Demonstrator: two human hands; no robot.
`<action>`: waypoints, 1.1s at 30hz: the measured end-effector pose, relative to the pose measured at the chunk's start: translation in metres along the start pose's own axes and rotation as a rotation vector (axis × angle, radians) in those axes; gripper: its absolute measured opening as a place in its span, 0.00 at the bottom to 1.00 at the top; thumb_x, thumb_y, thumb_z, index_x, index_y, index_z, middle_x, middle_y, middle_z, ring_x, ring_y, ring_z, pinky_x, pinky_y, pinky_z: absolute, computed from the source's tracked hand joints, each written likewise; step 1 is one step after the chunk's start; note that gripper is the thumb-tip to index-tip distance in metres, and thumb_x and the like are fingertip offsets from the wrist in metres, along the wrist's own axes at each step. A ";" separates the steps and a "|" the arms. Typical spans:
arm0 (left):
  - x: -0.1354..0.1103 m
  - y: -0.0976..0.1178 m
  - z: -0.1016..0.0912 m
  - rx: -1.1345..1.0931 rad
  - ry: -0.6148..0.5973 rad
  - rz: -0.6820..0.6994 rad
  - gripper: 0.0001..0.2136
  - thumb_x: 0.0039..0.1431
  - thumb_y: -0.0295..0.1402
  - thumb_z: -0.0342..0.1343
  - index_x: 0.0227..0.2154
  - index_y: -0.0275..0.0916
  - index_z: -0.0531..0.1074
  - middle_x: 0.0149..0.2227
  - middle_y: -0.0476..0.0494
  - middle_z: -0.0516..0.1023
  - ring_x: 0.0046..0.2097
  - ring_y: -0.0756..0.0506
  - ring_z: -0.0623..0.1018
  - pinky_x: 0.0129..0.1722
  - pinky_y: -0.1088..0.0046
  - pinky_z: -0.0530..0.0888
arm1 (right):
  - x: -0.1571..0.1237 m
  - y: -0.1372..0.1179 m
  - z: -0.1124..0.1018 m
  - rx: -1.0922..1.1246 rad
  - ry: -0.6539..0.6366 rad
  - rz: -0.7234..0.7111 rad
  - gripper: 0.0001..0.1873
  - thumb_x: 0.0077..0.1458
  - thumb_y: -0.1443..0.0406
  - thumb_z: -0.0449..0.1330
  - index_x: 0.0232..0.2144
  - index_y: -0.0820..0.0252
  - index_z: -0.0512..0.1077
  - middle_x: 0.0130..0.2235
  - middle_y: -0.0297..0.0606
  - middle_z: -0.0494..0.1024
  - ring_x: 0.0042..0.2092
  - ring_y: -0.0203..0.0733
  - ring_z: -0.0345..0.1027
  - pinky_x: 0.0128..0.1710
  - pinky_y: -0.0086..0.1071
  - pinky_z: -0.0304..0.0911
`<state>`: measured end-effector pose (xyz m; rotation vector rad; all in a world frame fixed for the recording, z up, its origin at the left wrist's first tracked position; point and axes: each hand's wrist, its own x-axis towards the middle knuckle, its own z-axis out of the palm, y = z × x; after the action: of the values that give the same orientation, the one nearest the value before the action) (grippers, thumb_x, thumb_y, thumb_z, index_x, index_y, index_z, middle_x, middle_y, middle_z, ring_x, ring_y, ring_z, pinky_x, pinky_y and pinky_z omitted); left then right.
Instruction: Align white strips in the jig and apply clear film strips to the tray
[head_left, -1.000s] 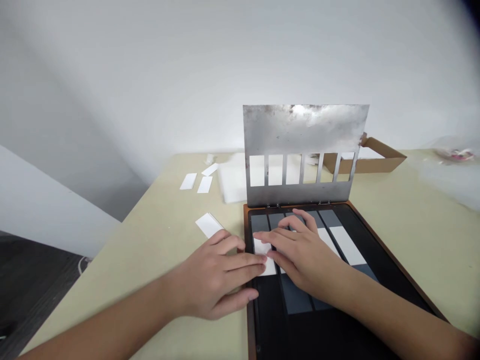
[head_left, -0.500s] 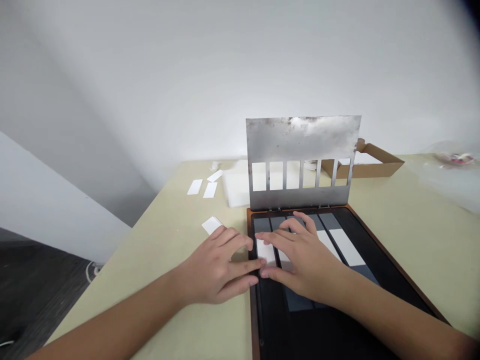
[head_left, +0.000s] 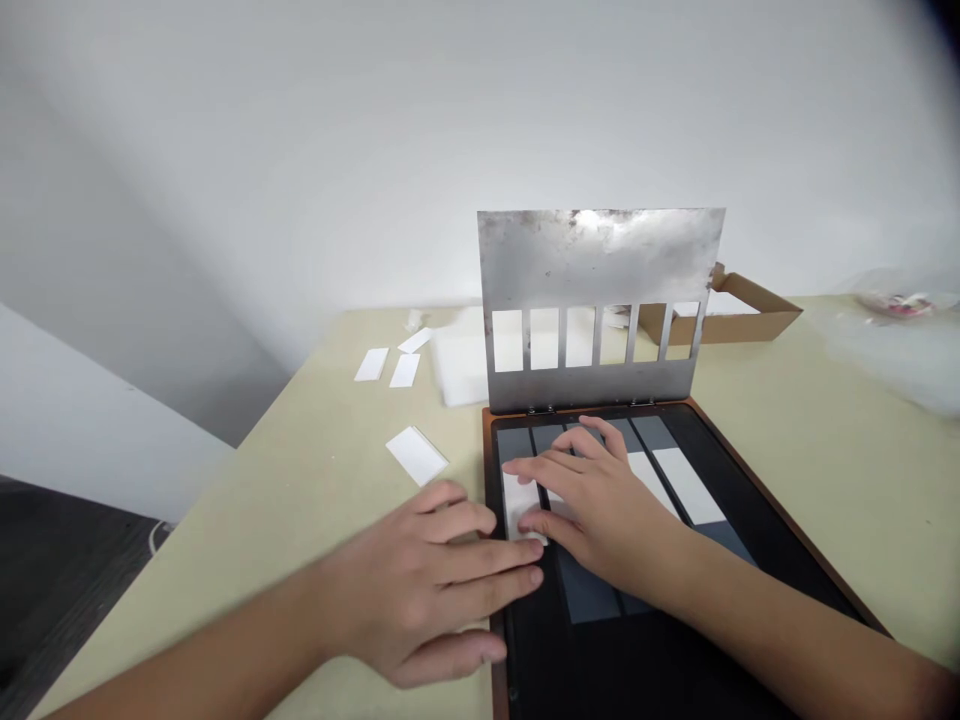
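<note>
A black board (head_left: 645, 670) with a brown rim lies on the table, its hinged metal frame (head_left: 600, 260) standing up with a row of rectangular cutouts. White cards rest in its grey slots; one white card (head_left: 694, 485) lies at the right of the row. Over the leftmost white card (head_left: 514, 505), my right hand (head_left: 600, 490) has its thumb and index finger pressed on it. My left hand (head_left: 427, 580) is open with fingers stretched out, fingertips at the lower end of that same card. Some middle cards are partly hidden under my right hand.
Left of the board lies a small stack of white cards (head_left: 417, 456); several more cards (head_left: 405, 370) lie behind. A whitish block (head_left: 461, 365) stands behind the frame's left side. At the back right are a cardboard box (head_left: 757, 325) and clear plastic wrapping (head_left: 892, 350).
My left hand has drawn down slightly and its fingers have straightened, uncovering the card stack. My right hand stays over the leftmost card. The view has shifted a little.
</note>
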<state>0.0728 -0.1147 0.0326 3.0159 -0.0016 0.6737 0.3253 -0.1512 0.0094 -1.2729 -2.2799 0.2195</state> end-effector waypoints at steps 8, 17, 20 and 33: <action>0.002 0.000 0.005 -0.058 -0.096 -0.128 0.20 0.74 0.43 0.51 0.60 0.37 0.72 0.61 0.42 0.78 0.46 0.40 0.72 0.48 0.59 0.67 | 0.000 0.000 0.000 -0.026 -0.013 0.006 0.17 0.67 0.69 0.59 0.55 0.48 0.73 0.43 0.31 0.84 0.49 0.46 0.66 0.66 0.52 0.40; 0.000 0.002 0.006 -0.038 -0.095 -0.190 0.20 0.72 0.40 0.56 0.63 0.40 0.70 0.60 0.43 0.79 0.47 0.40 0.73 0.48 0.61 0.67 | 0.000 -0.006 -0.008 -0.020 -0.054 0.001 0.18 0.70 0.69 0.52 0.57 0.48 0.72 0.44 0.34 0.84 0.50 0.47 0.66 0.66 0.56 0.39; 0.000 0.003 0.005 -0.042 -0.106 -0.208 0.21 0.71 0.40 0.57 0.63 0.41 0.69 0.60 0.43 0.79 0.48 0.40 0.74 0.49 0.60 0.68 | 0.002 -0.009 -0.010 -0.024 -0.069 0.007 0.18 0.71 0.68 0.51 0.57 0.47 0.72 0.43 0.34 0.83 0.51 0.47 0.66 0.67 0.58 0.38; 0.001 0.003 0.003 -0.120 -0.140 -0.221 0.23 0.70 0.41 0.58 0.64 0.39 0.69 0.59 0.41 0.79 0.49 0.38 0.74 0.50 0.58 0.68 | 0.003 0.002 -0.001 -0.302 -0.099 0.022 0.30 0.72 0.46 0.47 0.65 0.54 0.69 0.73 0.46 0.59 0.76 0.67 0.33 0.70 0.73 0.30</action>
<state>0.0755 -0.1176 0.0302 2.8818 0.2709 0.4255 0.3261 -0.1476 0.0107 -1.4649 -2.4534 -0.0593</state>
